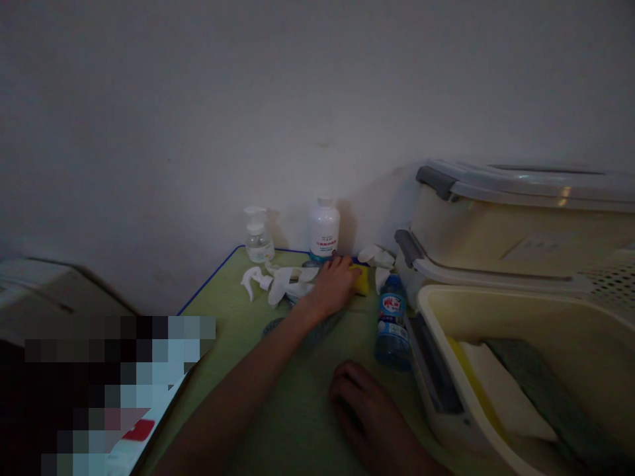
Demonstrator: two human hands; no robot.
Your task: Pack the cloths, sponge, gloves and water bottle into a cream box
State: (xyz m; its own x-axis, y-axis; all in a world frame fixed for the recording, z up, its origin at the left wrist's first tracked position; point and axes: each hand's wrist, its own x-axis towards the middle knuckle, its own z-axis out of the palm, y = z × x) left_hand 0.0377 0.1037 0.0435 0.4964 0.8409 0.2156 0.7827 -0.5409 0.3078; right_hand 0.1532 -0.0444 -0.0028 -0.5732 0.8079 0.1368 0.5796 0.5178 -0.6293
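My left hand [336,284] reaches across the green tabletop [228,410], its fingers bent over the left end of a yellow sponge [362,280]. The fingertips are partly hidden. Around this hand lie a white trigger spray head [256,281] and grey scouring balls [272,326]. Just behind it stands a white bottle [325,228] with red print. Close to me, my right hand [362,403] rests on the table, loosely curled, with nothing visible in it. A blue detergent bottle [393,324] stands beyond that hand.
A clear pump bottle [260,243] stands at the back left corner. Crumpled white pieces [377,256] lie near the wall. On the right, an open cream bin [431,297] holds cloths, with lidded bins [496,231] behind it. A pale box [64,291] is at the left.
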